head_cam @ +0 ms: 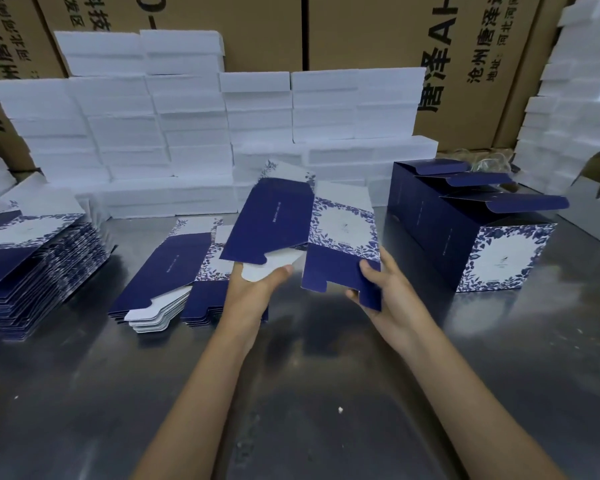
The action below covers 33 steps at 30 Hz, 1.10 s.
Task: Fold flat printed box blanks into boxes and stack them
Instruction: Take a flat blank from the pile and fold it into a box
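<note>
- My left grip [257, 289] pinches the near white flap of a flat box blank [278, 225], thumb on top.
- My right grip [378, 289] clasps its near navy flap.
- I hold the blank above the steel surface [309, 393], mid-scene.
- Blank piles [39, 258] lie left; folded boxes [465, 230] stand right; white foam blocks [187, 133] are stacked far behind.

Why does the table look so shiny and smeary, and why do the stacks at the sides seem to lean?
Head view: the brushed metal table throws back soft, smeared glare and dark reflections of the arms; the wide lens bows the white foam stacks at the edges; the navy floral box blank held in both hands looks slightly soft, its small print unreadable.
</note>
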Motion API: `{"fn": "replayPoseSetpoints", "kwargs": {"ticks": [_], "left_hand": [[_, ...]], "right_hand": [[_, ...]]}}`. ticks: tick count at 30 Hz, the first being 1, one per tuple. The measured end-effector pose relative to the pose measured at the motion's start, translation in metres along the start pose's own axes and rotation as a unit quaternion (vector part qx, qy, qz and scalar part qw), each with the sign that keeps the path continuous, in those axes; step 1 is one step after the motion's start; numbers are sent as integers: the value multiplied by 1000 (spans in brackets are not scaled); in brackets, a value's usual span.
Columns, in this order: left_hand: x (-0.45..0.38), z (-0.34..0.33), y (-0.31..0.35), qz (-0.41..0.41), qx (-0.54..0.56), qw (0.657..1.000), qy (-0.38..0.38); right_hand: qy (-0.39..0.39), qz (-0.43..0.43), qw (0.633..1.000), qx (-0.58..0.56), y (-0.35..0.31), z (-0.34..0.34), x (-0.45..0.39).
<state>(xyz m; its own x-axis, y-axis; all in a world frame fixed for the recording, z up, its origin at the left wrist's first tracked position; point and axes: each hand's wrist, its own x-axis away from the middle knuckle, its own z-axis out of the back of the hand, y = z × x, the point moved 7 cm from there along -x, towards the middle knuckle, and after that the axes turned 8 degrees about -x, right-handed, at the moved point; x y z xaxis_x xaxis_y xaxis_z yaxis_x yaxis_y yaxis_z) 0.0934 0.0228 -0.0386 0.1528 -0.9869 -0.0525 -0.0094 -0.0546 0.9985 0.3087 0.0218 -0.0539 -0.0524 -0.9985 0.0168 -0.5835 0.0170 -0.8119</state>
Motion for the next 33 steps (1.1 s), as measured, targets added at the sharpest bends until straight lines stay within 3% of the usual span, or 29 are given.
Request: {"fn": "replayPoseSetpoints", "kwargs": {"ticks": [5,8,12,15,20,22,25,27,29,31,33], "left_hand": [[1,-4,0,-18,13,1000,-11],[5,-7,5,-59,-67,996,1],[24,-31,30,-279,-241,926,-79],[23,-31,25,-310,-337,886,-70],[19,-32,21,-322,-445,833,-62],[16,-35,13,-292,-440,842,-112],[8,-34,-4,-174,-378,890,-185],[1,-25,-1,-129,-292,937,-144],[-6,-8,6,-98,-202,973,-55],[-11,8,9,-72,-143,987,-5],[-15,15,3,-34,-97,995,-20]], "right_hand": [[-28,-20,999,26,-1,-5,3],[-19,-28,999,37,0,-5,4],[-37,-44,997,-58,-6,-3,4],[-54,-53,991,-107,-15,3,3],[40,-70,997,16,-17,34,-4],[72,-60,995,24,-22,46,-6],[84,-53,995,4,-29,55,-6],[74,-58,996,-6,-28,54,-6],[59,-65,996,-4,-27,51,-5],[40,-71,997,-3,-26,48,-5],[24,-78,997,-9,-26,46,-4]]}}
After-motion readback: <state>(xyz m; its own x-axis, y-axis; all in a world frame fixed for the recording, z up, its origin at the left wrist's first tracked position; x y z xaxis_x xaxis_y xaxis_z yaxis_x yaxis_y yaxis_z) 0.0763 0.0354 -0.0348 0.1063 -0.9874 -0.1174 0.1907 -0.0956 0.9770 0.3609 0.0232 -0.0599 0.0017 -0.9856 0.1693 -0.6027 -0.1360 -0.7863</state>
